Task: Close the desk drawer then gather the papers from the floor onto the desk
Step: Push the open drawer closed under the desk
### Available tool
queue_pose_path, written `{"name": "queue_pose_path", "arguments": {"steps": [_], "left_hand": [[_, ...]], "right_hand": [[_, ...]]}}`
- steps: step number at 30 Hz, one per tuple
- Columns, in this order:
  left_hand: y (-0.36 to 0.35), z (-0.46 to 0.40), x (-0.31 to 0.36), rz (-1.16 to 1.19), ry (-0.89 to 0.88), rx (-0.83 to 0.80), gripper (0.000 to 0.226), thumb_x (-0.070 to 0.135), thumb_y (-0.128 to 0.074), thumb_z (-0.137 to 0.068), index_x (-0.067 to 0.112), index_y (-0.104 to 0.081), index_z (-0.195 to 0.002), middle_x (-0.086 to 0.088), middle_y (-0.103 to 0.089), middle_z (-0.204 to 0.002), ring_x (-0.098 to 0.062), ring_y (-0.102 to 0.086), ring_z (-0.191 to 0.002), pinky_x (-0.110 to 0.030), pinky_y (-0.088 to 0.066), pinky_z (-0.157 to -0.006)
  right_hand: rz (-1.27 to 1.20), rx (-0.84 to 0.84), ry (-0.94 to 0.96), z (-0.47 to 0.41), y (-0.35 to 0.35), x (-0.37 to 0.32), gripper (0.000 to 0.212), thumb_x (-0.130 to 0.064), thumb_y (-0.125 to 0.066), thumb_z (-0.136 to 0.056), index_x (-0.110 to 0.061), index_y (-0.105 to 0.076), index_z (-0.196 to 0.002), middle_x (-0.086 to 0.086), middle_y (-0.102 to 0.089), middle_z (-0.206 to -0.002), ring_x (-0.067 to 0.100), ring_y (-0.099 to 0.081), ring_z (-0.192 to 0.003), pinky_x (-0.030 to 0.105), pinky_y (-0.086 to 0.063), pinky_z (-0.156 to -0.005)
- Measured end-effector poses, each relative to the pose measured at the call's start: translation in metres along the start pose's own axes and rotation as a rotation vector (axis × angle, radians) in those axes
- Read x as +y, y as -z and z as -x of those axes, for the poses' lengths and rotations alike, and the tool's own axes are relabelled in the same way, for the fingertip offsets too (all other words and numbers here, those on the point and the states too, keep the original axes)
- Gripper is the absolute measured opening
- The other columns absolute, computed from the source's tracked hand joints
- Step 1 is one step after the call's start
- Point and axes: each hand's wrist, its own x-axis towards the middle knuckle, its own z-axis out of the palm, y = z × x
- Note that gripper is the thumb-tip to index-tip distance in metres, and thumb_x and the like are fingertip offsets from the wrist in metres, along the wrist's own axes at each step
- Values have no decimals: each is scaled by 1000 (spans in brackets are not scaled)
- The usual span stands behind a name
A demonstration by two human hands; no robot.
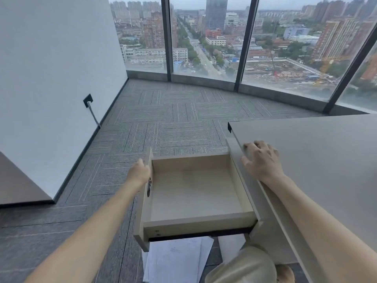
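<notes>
Pale-wood drawer (195,193) front is pressed by the flat left hand (140,172) for closing, while the tabletop (316,152) edge is braced by the spread right hand (263,160).

Bare forearms; perhaps khaki trousers (242,266) at the knee.

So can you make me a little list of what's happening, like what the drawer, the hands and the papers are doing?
drawer: pulled out of the desk, nothing inside
left hand: pressed on the drawer front, by the lock
right hand: flat on the desk edge, holding nothing
papers: white sheets on the floor, partly under the drawer
desk top: bare where it shows
floor: grey carpet tiles
step now: drawer not yet closed, papers not yet picked up
</notes>
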Motion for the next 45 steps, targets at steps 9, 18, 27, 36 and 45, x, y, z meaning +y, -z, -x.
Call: {"name": "queue_pose_path", "arguments": {"steps": [9,18,27,36,45], "left_hand": [[-7,-27,-42,260,44,-158,29,-1,-63,-71,22,-63,-88,-8,-78,-92,-29,-72,-86,-53,-58,-81],[-37,-12,-14,372,7,-247,66,-18,-46,-70,12,-60,-127,-12,-72,-107,-29,-68,-100,-42,-58,-89],[-77,4,14,509,76,-302,32,-18,-46,-89,-8,-66,-111,-12,-69,-92,-12,-65,-67,-8,-52,-52],[-109,-5,47,507,108,-402,19,-17,-53,-84,-5,-67,-81,-18,-69,-82,-23,-67,-67,-20,-58,-56],[-148,-3,83,420,130,-573,18,1,-55,-88,-10,-64,-99,-29,-70,-102,-34,-70,-74,-34,-60,-55]], "right_hand": [[17,38,-18,0,0,-3,38,-34,-59,-87,-21,-62,-123,11,-57,-131,34,-49,-126,43,-31,-107],[-3,42,-17,1,-2,-1,33,-34,-59,-87,-22,-63,-118,11,-57,-131,34,-50,-125,44,-32,-107],[-38,38,-14,1,-3,2,34,-37,-59,-87,-25,-63,-118,8,-57,-133,32,-49,-127,43,-31,-111],[-35,58,-7,0,-6,4,33,-38,-59,-87,-25,-63,-117,7,-59,-128,32,-51,-123,41,-32,-109],[-41,60,-16,-2,-5,4,37,-38,-59,-87,-24,-63,-121,7,-58,-130,31,-50,-125,40,-31,-110]]}}
